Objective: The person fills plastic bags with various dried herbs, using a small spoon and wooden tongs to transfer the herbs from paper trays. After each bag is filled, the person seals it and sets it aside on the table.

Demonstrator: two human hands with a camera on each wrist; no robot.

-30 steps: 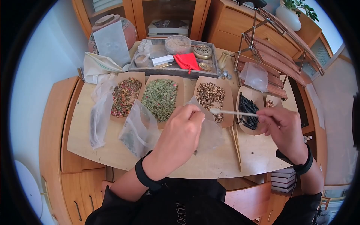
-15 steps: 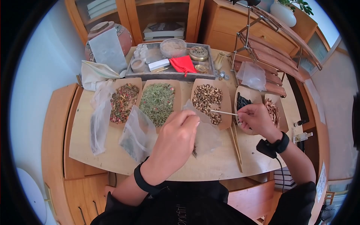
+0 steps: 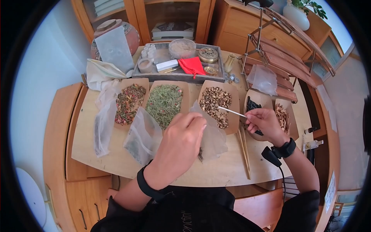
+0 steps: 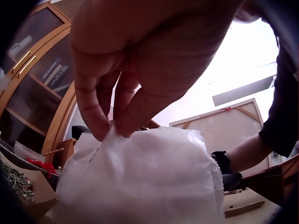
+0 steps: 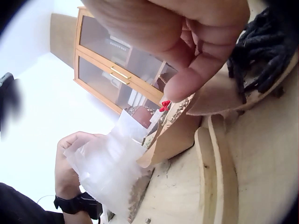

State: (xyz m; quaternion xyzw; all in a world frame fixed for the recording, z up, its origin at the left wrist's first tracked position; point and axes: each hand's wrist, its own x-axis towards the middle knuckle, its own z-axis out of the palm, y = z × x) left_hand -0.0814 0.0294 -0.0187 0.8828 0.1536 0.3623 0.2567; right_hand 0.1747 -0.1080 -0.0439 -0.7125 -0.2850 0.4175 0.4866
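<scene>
My left hand pinches the top edge of a thin white translucent sachet that stands on the table; the left wrist view shows the fingers gripping its rim. My right hand holds a slim white spoon by its handle. The spoon's tip lies over the paper tray of brown dried pieces. The right hand hovers above the tray of black pods, which the right wrist view shows as black pods beside the sachet.
Paper trays of reddish petals, green herbs and bark chips line the table. Empty sachets lie at left, wooden tongs right of centre. A grey tray with a red pouch stands behind; a metal rack at right.
My right hand drew the spoon away from the sachet's mouth and swung its tip up over the brown pieces. The left hand kept its pinch on the sachet.
</scene>
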